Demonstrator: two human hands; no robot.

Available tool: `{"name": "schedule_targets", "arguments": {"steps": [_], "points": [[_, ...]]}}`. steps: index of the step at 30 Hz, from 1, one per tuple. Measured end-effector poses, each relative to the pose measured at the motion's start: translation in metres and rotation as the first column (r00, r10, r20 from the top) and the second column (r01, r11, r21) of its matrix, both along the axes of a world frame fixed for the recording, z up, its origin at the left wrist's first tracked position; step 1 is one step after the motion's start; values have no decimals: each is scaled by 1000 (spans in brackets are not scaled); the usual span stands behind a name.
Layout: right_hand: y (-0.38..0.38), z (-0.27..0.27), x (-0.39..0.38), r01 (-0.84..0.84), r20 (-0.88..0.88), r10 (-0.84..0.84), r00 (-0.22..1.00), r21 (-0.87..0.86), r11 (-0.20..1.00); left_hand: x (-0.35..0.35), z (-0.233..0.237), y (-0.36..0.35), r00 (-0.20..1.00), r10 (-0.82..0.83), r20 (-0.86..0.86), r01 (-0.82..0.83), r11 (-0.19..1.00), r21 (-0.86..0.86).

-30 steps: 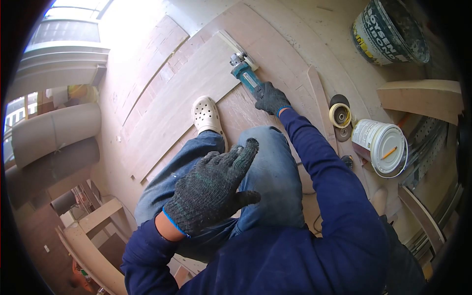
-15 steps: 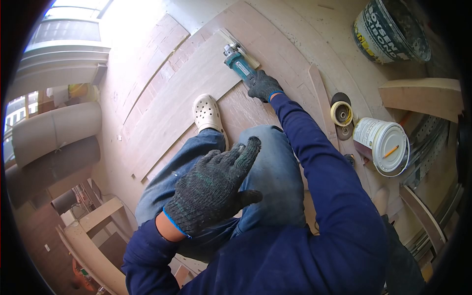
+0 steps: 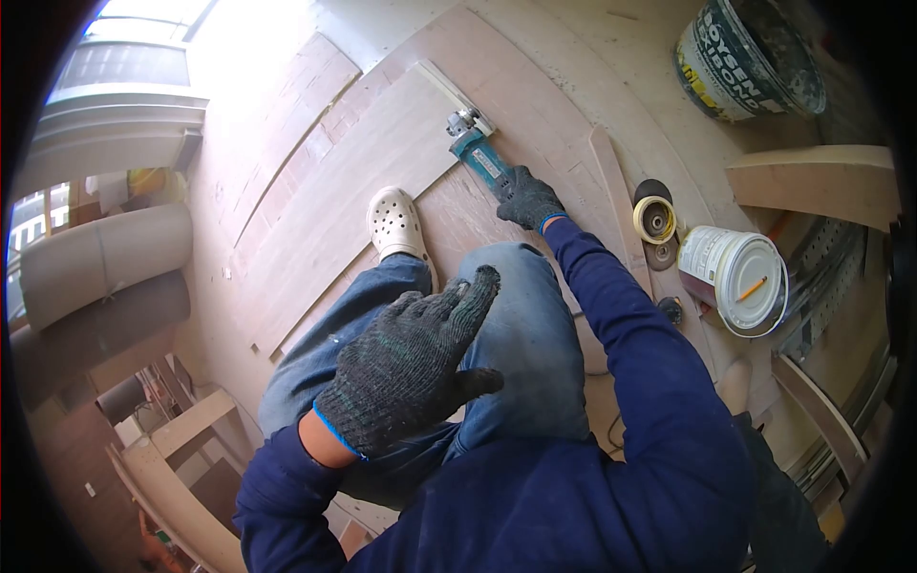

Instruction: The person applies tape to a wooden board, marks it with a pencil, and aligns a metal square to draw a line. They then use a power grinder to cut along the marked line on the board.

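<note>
A teal angle grinder (image 3: 481, 159) is in my right hand (image 3: 530, 200), whose gloved fingers wrap round its rear body. Its metal head is over the right end of a long pale board (image 3: 382, 153), beside a narrow strip (image 3: 457, 94) at the board's end. My left hand (image 3: 406, 368), in a dark grey knitted glove, hovers above my knees, its thumb and fingers apart and nothing in it. One foot in a white clog (image 3: 395, 224) rests on the board.
Right of my arm are a curved wooden strip (image 3: 621, 205), round discs (image 3: 657, 219), a lidded white bucket (image 3: 745, 277) and a green-and-white paint bucket (image 3: 740, 67). Large rolls (image 3: 110, 253) lie at left, above a wooden frame (image 3: 172, 468).
My right hand and the grinder have shifted right and slightly down, back along the board's end. My left hand is held nearly as before.
</note>
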State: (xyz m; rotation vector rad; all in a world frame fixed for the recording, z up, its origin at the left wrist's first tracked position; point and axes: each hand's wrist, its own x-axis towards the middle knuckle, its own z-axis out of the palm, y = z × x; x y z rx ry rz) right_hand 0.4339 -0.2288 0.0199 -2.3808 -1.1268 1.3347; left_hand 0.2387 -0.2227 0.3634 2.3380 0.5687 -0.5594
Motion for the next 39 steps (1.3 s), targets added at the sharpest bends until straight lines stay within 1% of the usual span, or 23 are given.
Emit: {"name": "schedule_targets", "arguments": {"steps": [3, 7, 15, 20, 22, 24, 29, 31, 34, 36, 39], "points": [[8, 3, 0, 12, -36, -13, 999, -11, 1000, -2, 0, 1, 1000, -1, -1, 1, 1000, -4], [26, 8, 3, -6, -33, 5, 999, -6, 1000, -4, -3, 2, 1000, 4, 18, -4, 1000, -8], [61, 4, 2, -25, 41, 25, 999, -17, 1000, -8, -6, 3, 1000, 15, 14, -15, 1000, 7], [44, 11, 3, -8, -5, 8, 1000, -7, 1000, -5, -3, 2, 999, 27, 34, -28, 999, 29], [31, 9, 3, 0, -20, 0, 1000, -3, 1000, -4, -2, 2, 999, 37, 12, -37, 999, -2], [17, 7, 4, 27, -79, -30, 996, -28, 999, -3, 0, 1, 999, 27, 23, -27, 1000, 1], [-5, -6, 3, -24, 9, 24, 1000, -9, 1000, -1, 2, -1, 999, 14, 37, -14, 1000, 7], [-5, -4, 4, -39, 32, 39, 999, 3, 999, 0, 1, -1, 999, 1, 37, -2, 1000, 24], [1, -1, 4, -29, 15, 30, 999, -18, 999, 1, 1, -1, 1000, 12, 5, -12, 1000, 6], [9, 1, 4, -13, -45, 12, 999, -3, 1000, -1, 0, 0, 1000, 15, 12, -15, 1000, 11], [23, 4, 5, -14, -30, 13, 999, -25, 1000, -1, -1, -1, 1000, 21, 9, -22, 1000, 13]]}}
